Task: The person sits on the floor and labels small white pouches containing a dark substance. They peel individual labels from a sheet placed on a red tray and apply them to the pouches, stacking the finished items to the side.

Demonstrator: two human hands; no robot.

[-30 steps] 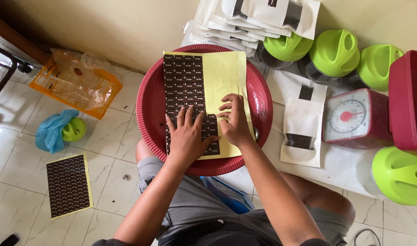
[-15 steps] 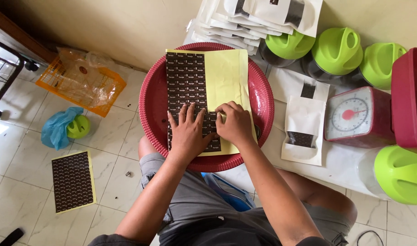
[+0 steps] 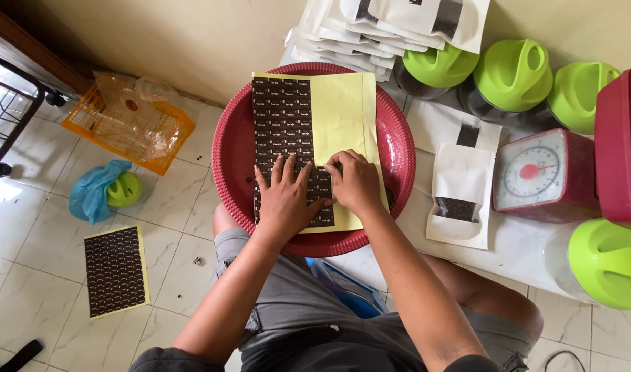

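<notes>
Since half a second ago: right hand [image 3: 355, 182] shifted slightly left along the sticker sheet [image 3: 308, 131], now almost meeting the left hand [image 3: 286, 200]; left hand unchanged in place.

Left hand: open, fingers spread, palm flat on the dark sticker rows at the near end of the sheet, pressing it down. Grasping nothing.

Right hand: fingers curled, fingertips [image 3: 334, 167] bunched at the edge between dark stickers and bare yellow backing. Pinching at a sticker edge or only touching it: cannot tell.

Sticker sheet: lying flat across the inverted red basin [image 3: 233, 158], which sits on the lap; left half covered with dark stickers, right half bare yellow.

Surroundings: second sticker sheet [image 3: 116, 270] on the floor tiles to the left; orange basket [image 3: 165, 141] with clear bags; blue plastic bag [image 3: 89, 196]; white pouch [image 3: 460, 200] just right of the basin; red kitchen scale [image 3: 539, 176]; green-lidded jars [image 3: 512, 76] behind; stack of white pouches [image 3: 384, 27] at top.
</notes>
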